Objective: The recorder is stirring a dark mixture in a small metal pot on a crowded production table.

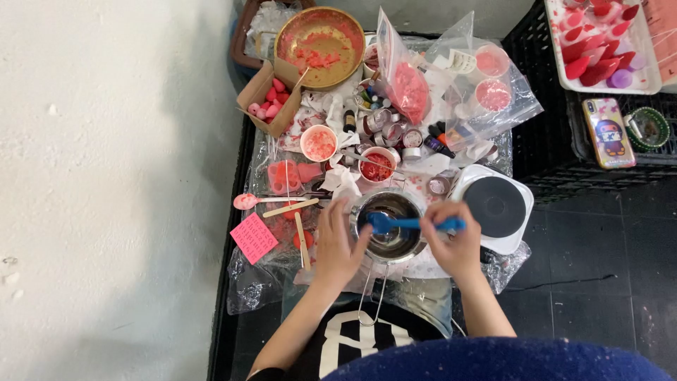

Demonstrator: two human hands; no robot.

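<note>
From the head camera, you look straight down on a cluttered desk [248,282] covered with clear plastic sheeting. Your left hand [337,243] is curled against the left rim of a small metal pot [390,224], fingers wrapped on its edge, steadying it. Your right hand [455,240] is closed around the handle of a blue spatula [402,223], whose blade reaches into the pot's dark inside. The pot sits at the near edge of the desk, between your two hands, and its wire handle [371,296] points back toward your lap.

Just right of the pot, touching distance from your right hand, stands a white hotplate [497,206] with a round black top. Left of your left hand lie wooden sticks [296,219], a pink spoon [248,202] and a pink card [253,238]. Beyond the pot are a paper cup of red wax [376,166], a cup of pale pink bits [318,143], small dye bottles [437,141] and a bag of pink flakes [407,88]. At the far end sits a large brass bowl [319,46] smeared red, beside a cardboard box of pink shapes [268,99]. On the black crate to the right rest a phone [608,132] and a tray of red and pink pieces [599,42].
</note>
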